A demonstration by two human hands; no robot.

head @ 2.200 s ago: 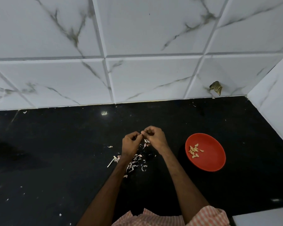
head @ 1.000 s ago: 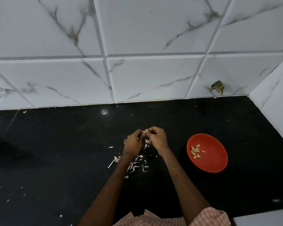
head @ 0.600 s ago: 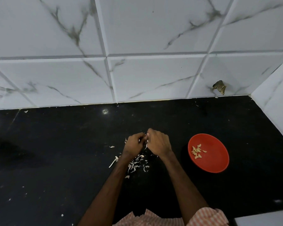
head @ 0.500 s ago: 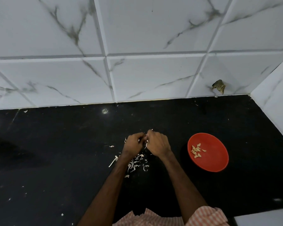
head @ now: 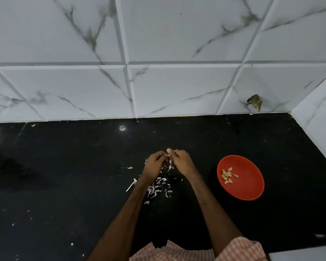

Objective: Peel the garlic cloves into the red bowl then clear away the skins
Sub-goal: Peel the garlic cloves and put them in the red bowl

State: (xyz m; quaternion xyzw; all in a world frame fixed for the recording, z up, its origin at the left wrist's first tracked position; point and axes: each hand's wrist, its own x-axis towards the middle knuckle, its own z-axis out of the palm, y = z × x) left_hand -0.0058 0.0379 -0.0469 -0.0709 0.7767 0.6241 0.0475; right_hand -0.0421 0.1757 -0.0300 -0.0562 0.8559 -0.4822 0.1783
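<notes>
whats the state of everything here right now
left hand, pinching the clove, fingers curled
right hand, pinching the same clove
clove, between the fingertips, mostly hidden
bowl, upright on the counter, holding peeled cloves
peeled cloves, loose pile in the bowl
skins, scattered on the counter under the hands

- We'd call the countertop (head: pixel 64 176) polished black stone, glossy enough to throw back light spots.
- Those wall tiles (head: pixel 177 87): smooth white marble-look ceramic, grey veins, soft sheen.
- The red bowl (head: pixel 250 185) looks like smooth plastic to us.
- The garlic skins (head: pixel 154 189): thin, papery, matt.
- The peeled cloves (head: pixel 227 176): smooth, pale.
- The striped garment (head: pixel 237 249): woven cloth.
</notes>
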